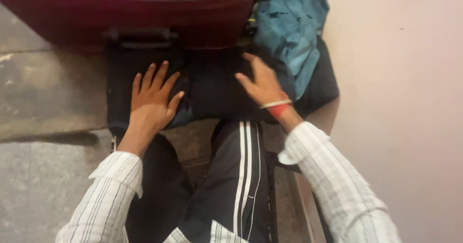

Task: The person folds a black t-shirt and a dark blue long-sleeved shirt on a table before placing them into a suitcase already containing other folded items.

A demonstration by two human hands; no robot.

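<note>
Two hands flat on dark folded cloth

The left hand [153, 100] and right hand [263, 84] lie spread, palms down, on a black folded fabric garment [212, 91]. Beyond the fingers stands a maroon hard-shell suitcase [193, 16]; right of the right hand, crumpled teal cloth [292, 30].

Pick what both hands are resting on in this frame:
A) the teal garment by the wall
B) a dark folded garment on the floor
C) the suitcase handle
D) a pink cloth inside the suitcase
B: the left hand and right hand both lie flat, fingers spread, on the dark folded garment in front of the maroon suitcase.
</note>
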